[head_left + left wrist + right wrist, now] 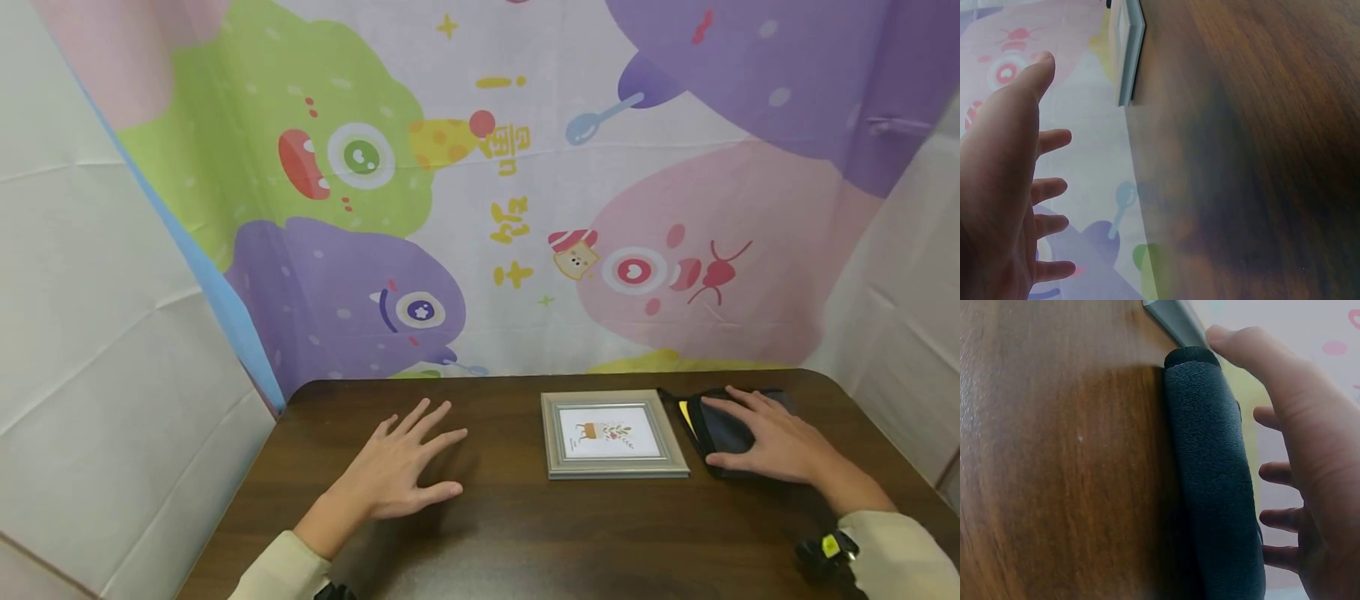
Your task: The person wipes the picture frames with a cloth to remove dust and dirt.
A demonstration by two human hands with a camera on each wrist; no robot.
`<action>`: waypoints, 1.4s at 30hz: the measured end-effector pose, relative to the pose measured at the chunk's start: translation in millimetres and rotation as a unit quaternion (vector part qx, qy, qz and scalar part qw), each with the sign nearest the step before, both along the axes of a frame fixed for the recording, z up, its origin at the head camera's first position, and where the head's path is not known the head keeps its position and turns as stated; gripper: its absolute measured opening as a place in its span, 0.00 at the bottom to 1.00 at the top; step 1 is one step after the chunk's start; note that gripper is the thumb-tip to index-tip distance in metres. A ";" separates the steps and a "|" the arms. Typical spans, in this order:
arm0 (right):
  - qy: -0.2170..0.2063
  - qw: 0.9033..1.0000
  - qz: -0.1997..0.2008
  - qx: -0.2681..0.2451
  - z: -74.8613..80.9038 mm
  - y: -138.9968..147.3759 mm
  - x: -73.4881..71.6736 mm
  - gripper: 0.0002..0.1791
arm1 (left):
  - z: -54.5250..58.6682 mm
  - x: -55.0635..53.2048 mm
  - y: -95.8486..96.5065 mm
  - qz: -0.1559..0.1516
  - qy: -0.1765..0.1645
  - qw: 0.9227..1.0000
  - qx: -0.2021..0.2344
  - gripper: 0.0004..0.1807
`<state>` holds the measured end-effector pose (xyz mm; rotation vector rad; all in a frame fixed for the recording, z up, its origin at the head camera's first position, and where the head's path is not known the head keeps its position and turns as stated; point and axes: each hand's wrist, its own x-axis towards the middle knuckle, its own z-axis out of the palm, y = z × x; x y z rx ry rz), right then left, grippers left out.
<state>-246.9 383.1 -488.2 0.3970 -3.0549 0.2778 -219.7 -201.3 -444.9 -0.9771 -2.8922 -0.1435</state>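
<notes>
My left hand [401, 467] hovers over the left part of the table, fingers spread, holding nothing. In the left wrist view, that hand [1007, 169] shows its thumb and fingertips apart from the wood. On the right, my right hand [780, 437] is over a dark blue-grey fabric pouch [723, 433] with black edging and a strip of yellow at its left side. Seen from the right wrist, the pouch [1213, 469] is thick and soft-looking, and the fingers [1282, 474] extend along its far side; whether they touch it I cannot tell. Between the hands lies a picture frame [615, 477].
The dark brown wooden table [525, 533] has rounded far corners. A cloth backdrop [517, 333] with cartoon monsters hangs behind it. Pale cloth walls [112, 333] stand at both sides. The frame lies just left of the pouch.
</notes>
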 end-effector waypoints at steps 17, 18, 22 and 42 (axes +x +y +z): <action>-0.055 0.998 -0.005 0.018 -6.0 -2.7 -8.3 0.51 | -1.2 -0.1 1.6 0.001 -0.011 1.000 -0.005 0.38; -0.056 0.998 -0.005 0.019 -5.5 -2.6 -8.8 0.49 | -1.5 -0.1 1.5 0.001 -0.011 1.000 -0.006 0.38; -0.034 0.999 0.007 0.024 -5.5 -1.9 -8.9 0.41 | -2.7 0.0 1.3 0.003 -0.013 1.000 -0.006 0.38; 0.003 0.999 0.021 0.039 -7.1 -1.8 -8.0 0.38 | 2.1 -10.4 8.8 -0.003 -0.008 1.000 -0.002 0.40</action>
